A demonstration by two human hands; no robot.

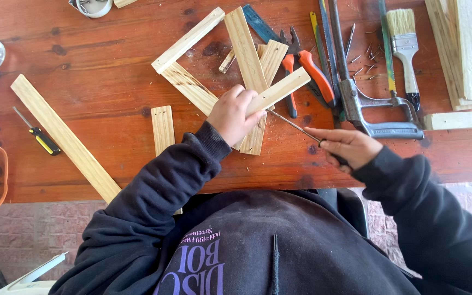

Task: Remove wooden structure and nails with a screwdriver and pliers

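The right hand [341, 147] pinches a thin metal file [293, 125], its tip at the short wood strip [278, 90]. Just beyond, the left hand [233, 116] clamps that strip; filing seems underway, needing steady strokes. Farther off lies a hacksaw [375, 109].

Probably a woodworking bench: hacksaw [381, 112], pliers [307, 68], paintbrush [404, 43], wood strips [247, 52].

packages: none | labels: none | signs: none | screens: none
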